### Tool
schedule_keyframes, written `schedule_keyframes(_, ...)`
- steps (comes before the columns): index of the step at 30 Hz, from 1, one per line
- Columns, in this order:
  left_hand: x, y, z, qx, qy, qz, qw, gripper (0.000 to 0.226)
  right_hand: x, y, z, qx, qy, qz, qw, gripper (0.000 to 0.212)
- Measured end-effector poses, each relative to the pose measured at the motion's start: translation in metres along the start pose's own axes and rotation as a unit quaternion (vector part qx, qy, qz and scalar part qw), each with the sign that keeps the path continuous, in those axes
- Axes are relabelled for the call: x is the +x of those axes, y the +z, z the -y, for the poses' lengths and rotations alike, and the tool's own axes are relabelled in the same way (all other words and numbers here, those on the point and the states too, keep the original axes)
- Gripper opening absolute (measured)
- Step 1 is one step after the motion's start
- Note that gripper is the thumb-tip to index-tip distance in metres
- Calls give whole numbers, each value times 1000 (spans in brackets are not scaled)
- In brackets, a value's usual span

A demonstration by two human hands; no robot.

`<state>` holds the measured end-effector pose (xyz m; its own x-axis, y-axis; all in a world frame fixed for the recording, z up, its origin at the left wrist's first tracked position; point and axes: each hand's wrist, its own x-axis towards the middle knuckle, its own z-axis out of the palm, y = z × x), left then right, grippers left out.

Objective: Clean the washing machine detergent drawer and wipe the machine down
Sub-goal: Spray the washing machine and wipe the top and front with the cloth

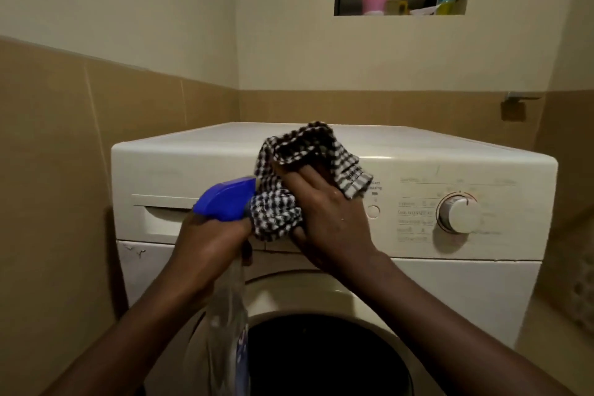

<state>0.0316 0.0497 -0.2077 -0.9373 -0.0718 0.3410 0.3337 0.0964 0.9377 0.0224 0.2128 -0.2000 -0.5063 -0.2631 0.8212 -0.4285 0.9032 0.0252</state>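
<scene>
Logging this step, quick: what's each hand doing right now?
Left hand: closed around the spray bottle.
Right hand: gripping the checked cloth.

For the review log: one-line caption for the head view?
Left hand aims spray bottle at checkered cloth in right hand.

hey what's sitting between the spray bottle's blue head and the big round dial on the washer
In the head view, the checkered cloth bunched in the right hand sits between the blue spray head and the dial, then a small round button and printed labels.
</scene>
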Motion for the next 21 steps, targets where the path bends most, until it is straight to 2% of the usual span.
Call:
schedule_keyframes(6,-5,-8,1,-7,-31,8,999,11,-70,-1,-20,-25,-3,0,1000,21)
schedule_keyframes(8,-8,-11,1,-9,-35,14,999,12,-80,-1,-30,-30,-8,-8,999,24)
schedule_keyframes(13,-12,-14,1,-1,-37,13,999,21,-19,-11,-26,-10,31,-83,996,52)
schedule_keyframes(18,-9,-11,3,45,-33,2,998,22,5,8,8,-18,-1,-16,1000,60)
schedule_keyframes(21,-9,-8,2,31,-52,17,998,9,2,6,3,-46,-26,-25,998,56)
